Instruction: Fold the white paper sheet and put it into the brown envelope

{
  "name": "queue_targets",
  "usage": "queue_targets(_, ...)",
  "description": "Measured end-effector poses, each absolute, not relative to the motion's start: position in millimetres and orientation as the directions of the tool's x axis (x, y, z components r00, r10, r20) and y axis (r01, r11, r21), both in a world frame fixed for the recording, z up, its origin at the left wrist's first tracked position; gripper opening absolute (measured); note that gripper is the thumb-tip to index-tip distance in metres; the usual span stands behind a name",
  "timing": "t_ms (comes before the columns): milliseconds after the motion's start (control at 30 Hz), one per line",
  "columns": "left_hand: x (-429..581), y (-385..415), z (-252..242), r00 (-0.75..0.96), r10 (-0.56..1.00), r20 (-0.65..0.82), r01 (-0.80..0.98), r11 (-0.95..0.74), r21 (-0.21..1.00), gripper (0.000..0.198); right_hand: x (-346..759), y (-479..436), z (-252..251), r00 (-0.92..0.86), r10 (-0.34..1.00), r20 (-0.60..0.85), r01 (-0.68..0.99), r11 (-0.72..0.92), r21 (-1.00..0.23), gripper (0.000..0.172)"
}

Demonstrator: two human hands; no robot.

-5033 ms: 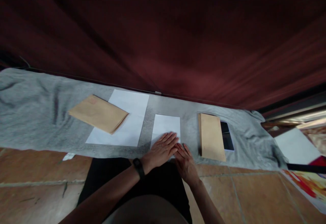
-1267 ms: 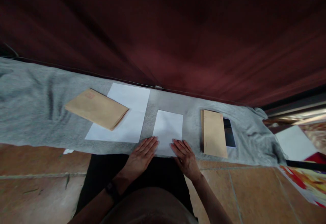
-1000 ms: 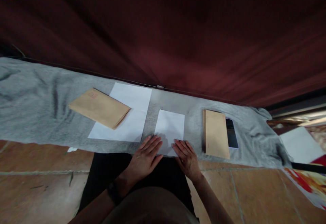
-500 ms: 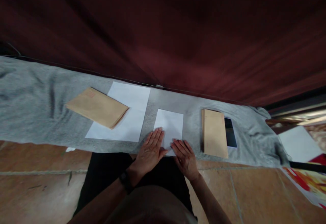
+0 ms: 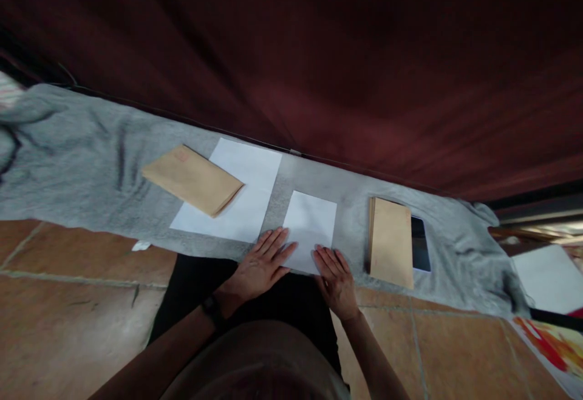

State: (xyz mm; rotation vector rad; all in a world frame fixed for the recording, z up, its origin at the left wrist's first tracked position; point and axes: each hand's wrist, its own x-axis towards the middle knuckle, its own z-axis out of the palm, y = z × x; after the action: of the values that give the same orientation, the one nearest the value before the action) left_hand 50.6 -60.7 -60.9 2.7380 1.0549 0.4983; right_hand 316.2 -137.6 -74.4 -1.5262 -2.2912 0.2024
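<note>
A small white sheet of paper (image 5: pixel 312 221), which looks folded, lies flat on the grey cloth in front of me. My left hand (image 5: pixel 262 261) rests at its lower left edge, fingers stretched out, partly on the cloth. On its lower right corner lies my right hand (image 5: pixel 336 278), flat with the fingers extended. Left of it, larger white paper (image 5: pixel 248 190) lies under a stack of brown envelopes (image 5: pixel 194 178). To the right sits another stack of brown envelopes (image 5: pixel 390 242), partly covering a dark-screened phone (image 5: pixel 420 245).
Grey cloth (image 5: pixel 104 157) covers the long narrow surface. A dark red curtain (image 5: pixel 319 84) hangs behind it. Tiled floor (image 5: pixel 82 315) shows below. At the far right are a white board-like item (image 5: pixel 549 278) and a colourful printed sheet (image 5: pixel 553 345).
My left hand has slid left toward the paper's edge, uncovering more of it. My right hand stays at the lower right corner. The whole view has shifted and turned slightly.
</note>
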Motion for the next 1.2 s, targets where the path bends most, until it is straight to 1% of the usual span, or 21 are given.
queue_targets(200, 50.1, -59.7, -58.3, 0.706, 0.671, 0.227, 0.608, -0.738, 0.293, 0.054, 319.2, -137.2, -74.0, -0.336, 0.910, 0.244, 0.849, 0.405, -0.340, 0.056)
queue_targets(333, 51.2, -56.3, -58.8, 0.691, 0.681, 0.243, 0.611, -0.730, 0.306, 0.051, 324.2, -136.0, -75.3, -0.343, 0.906, 0.247, 0.832, 0.415, -0.368, 0.052)
queue_targets(567, 53.1, -55.0, -61.1, 0.712, 0.648, 0.270, 0.592, -0.761, 0.266, 0.051, 332.3, -134.8, -79.8, -0.346, 0.896, 0.279, 0.801, 0.437, -0.409, 0.048)
queue_targets(733, 48.7, -56.6, -64.7, 0.727, 0.622, 0.289, 0.556, -0.781, 0.283, 0.046, 339.1, -136.4, -78.4, -0.372, 0.884, 0.282, 0.762, 0.465, -0.451, 0.045)
queue_targets(833, 45.8, -57.1, -66.3, 0.743, 0.606, 0.285, 0.534, -0.793, 0.293, 0.046, 339.9, -139.5, -78.2, -0.373, 0.888, 0.268, 0.764, 0.458, -0.456, 0.046)
queue_targets(967, 43.8, -55.2, -63.3, 0.742, 0.625, 0.240, 0.538, -0.770, 0.343, 0.053, 338.9, -141.3, -79.7, -0.347, 0.904, 0.248, 0.787, 0.425, -0.447, 0.054)
queue_targets(1067, 42.3, -50.4, -59.6, 0.740, 0.640, 0.206, 0.531, -0.745, 0.404, 0.056, 339.8, -139.1, -79.6, -0.342, 0.903, 0.258, 0.780, 0.426, -0.458, 0.052)
queue_targets(1133, 41.1, -46.6, -58.5, 0.738, 0.639, 0.218, 0.510, -0.739, 0.440, 0.052, 341.1, -137.1, -78.2, -0.344, 0.902, 0.262, 0.770, 0.431, -0.471, 0.048)
queue_targets(1200, 39.9, -43.5, -58.8, 0.730, 0.637, 0.249, 0.487, -0.740, 0.464, 0.043, 342.1, -135.7, -76.1, -0.340, 0.904, 0.259, 0.764, 0.427, -0.484, 0.044)
